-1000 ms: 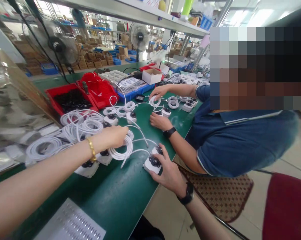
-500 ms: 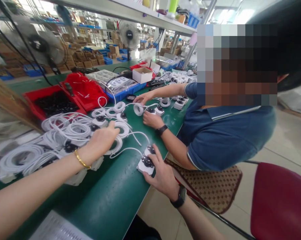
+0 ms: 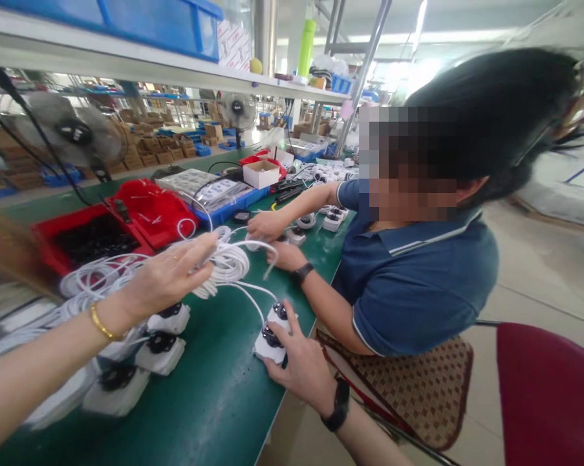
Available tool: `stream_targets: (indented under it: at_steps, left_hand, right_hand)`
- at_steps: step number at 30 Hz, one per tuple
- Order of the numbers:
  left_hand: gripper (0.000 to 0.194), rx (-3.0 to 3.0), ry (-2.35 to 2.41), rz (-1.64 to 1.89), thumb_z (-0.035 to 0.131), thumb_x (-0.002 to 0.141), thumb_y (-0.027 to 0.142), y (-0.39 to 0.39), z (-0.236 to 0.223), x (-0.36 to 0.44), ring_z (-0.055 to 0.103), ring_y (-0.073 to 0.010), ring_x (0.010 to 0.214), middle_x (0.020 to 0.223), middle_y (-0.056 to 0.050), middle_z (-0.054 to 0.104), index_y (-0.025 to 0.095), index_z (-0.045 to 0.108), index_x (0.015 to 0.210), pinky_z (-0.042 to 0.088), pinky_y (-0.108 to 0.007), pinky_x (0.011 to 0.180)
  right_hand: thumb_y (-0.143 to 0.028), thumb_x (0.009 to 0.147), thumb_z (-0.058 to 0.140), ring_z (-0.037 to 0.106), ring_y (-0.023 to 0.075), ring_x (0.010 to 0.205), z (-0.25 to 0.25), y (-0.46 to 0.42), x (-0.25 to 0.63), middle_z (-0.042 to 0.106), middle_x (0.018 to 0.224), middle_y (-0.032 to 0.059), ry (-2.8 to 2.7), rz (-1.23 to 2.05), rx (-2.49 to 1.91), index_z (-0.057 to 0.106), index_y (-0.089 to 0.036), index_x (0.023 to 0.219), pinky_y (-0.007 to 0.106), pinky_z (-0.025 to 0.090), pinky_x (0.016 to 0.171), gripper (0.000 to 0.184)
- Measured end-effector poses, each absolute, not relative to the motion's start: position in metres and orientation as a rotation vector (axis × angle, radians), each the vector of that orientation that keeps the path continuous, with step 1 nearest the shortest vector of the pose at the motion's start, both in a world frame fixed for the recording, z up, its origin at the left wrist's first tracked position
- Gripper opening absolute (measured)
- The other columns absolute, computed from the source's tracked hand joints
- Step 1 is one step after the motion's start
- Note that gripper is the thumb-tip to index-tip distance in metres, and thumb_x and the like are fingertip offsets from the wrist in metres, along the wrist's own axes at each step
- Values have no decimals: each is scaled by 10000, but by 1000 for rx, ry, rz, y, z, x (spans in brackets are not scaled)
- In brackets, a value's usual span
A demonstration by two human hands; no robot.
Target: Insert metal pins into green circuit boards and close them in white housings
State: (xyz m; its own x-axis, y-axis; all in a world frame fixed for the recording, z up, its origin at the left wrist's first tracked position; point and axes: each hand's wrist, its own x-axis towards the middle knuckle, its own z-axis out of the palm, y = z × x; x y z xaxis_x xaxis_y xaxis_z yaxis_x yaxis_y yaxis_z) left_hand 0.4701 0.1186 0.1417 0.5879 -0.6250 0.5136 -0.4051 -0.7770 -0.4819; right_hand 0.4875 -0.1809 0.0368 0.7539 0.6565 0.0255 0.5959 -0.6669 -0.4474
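Observation:
My left hand (image 3: 173, 272), with a gold bracelet at its wrist, is closed around coils of white cable (image 3: 231, 264), held just above the table. Two cables run from there to a pair of white boxes (image 3: 268, 344) topped with round black fittings. Around these boxes, close to the table's edge, my right hand (image 3: 305, 359) has its thumb and fingers wrapped. More white boxes (image 3: 162, 353) of the same kind lie under and beside my left forearm, with a heap of coiled white cable (image 3: 97, 275) behind them.
At the right sits a co-worker (image 3: 412, 278), hands on a similar cable and box. Behind the cables stand an open red bin (image 3: 44, 239) of black parts and a blue tray (image 3: 246, 202). A shelf (image 3: 175, 70) crosses above the green table (image 3: 199, 401).
My left hand has lifted coiled cable from beside the heap and turned flatter over it. My right hand stays on the boxes. The co-worker's hands have come closer together. The view has tilted upward.

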Motion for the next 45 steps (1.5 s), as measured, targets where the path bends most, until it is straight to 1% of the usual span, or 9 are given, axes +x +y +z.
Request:
stream_targets:
  at_steps: [4, 7, 11, 15, 19, 24, 27, 34, 45]
  left_hand:
    - [193, -2429, 949, -976, 577, 802, 32, 125, 149, 472, 424, -319, 1290, 1410, -156, 427, 164, 577, 944, 462, -463, 1016]
    - [203, -2390, 1022, -985, 590, 789, 19, 125, 151, 471, 418, -309, 1296, 1352, -140, 501, 161, 595, 933, 425, -457, 1059]
    - [233, -2375, 1044, -950, 573, 789, -11, 125, 151, 469, 407, -291, 1304, 1330, -134, 528, 155, 603, 950, 394, -452, 1087]
    - [265, -2422, 1038, -942, 571, 789, -1, 127, 152, 470, 423, -260, 1294, 1318, -81, 551, 191, 612, 966, 385, -431, 1101]
    - [277, -2436, 1064, -947, 577, 791, 27, 129, 154, 472, 455, -232, 1271, 1305, -38, 567, 234, 612, 973, 397, -404, 1097]
    - [273, -2429, 1044, -937, 568, 804, 33, 129, 154, 472, 441, -253, 1282, 1305, -54, 564, 231, 604, 988, 422, -434, 1076]
    - [266, -2418, 1058, -940, 569, 805, 23, 129, 153, 471, 413, -261, 1301, 1328, -65, 544, 219, 604, 982, 403, -444, 1087]
    - [255, -2499, 1063, -958, 554, 810, 16, 125, 154, 471, 434, -239, 1291, 1320, -55, 552, 211, 623, 959, 374, -408, 1109]
    - [202, -2404, 1053, -904, 569, 814, 41, 125, 152, 472, 467, -257, 1266, 1311, -85, 552, 198, 609, 933, 442, -415, 1051]
  right_hand:
    - [-303, 729, 602, 656, 275, 970, 37, -178, 493, 91, 1563, 97, -941, 212, -2514, 485, -310, 1240, 387, 539, 763, 525]
    - [-311, 727, 603, 672, 260, 917, 38, -176, 495, 64, 1565, 98, -939, 238, -2537, 481, -310, 1242, 381, 538, 759, 530]
    - [-316, 719, 611, 673, 258, 904, 40, -174, 499, 66, 1566, 85, -936, 256, -2550, 479, -316, 1242, 376, 540, 755, 540]
    - [-310, 724, 603, 670, 257, 917, 43, -174, 500, 83, 1564, 87, -933, 259, -2539, 477, -313, 1245, 367, 539, 760, 536]
    - [-309, 718, 604, 683, 252, 873, 43, -175, 499, 49, 1566, 90, -929, 293, -2530, 479, -313, 1237, 376, 540, 758, 534]
    - [-303, 723, 584, 681, 267, 884, 41, -176, 496, 36, 1566, 87, -936, 273, -2529, 473, -309, 1240, 386, 541, 747, 528]
    - [-314, 728, 589, 677, 259, 899, 38, -176, 494, 39, 1567, 86, -929, 258, -2539, 471, -312, 1243, 369, 539, 746, 528]
    - [-318, 728, 597, 676, 247, 889, 35, -178, 491, 35, 1568, 83, -927, 259, -2533, 472, -313, 1238, 364, 537, 750, 525]
    - [-309, 733, 570, 677, 259, 890, 39, -179, 492, 18, 1568, 90, -938, 294, -2532, 460, -307, 1256, 378, 533, 756, 534]
